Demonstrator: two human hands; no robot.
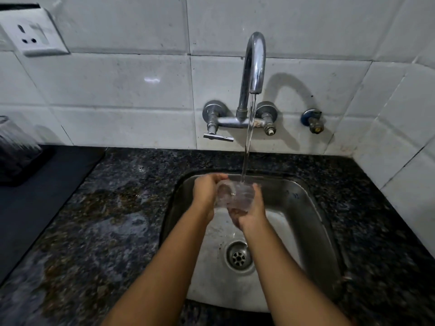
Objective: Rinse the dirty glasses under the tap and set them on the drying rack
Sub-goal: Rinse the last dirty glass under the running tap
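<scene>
Both hands clasp the glass (235, 195) over the sink (313, 208), left hand (206, 192) at its rim, right hand (250, 211) cupping beneath. Tap (254, 64) water strikes it. The basin walls stand well apart from them; a dark mat (35, 208) covers the tabletop (113, 220) left.

Wall: white glazed tiles (122, 85), grey grout, scuffed, meeting a side wall at 3 o'clock. Electrical socket (33, 35), white, at 10 o'clock. Small blue-collared valve (312, 120) at 2 o'clock. Countertop: dark speckled granite (113, 208), wet patches. Black mat (35, 196) at 9 o'clock. Light dim, one glare spot on tile.
</scene>
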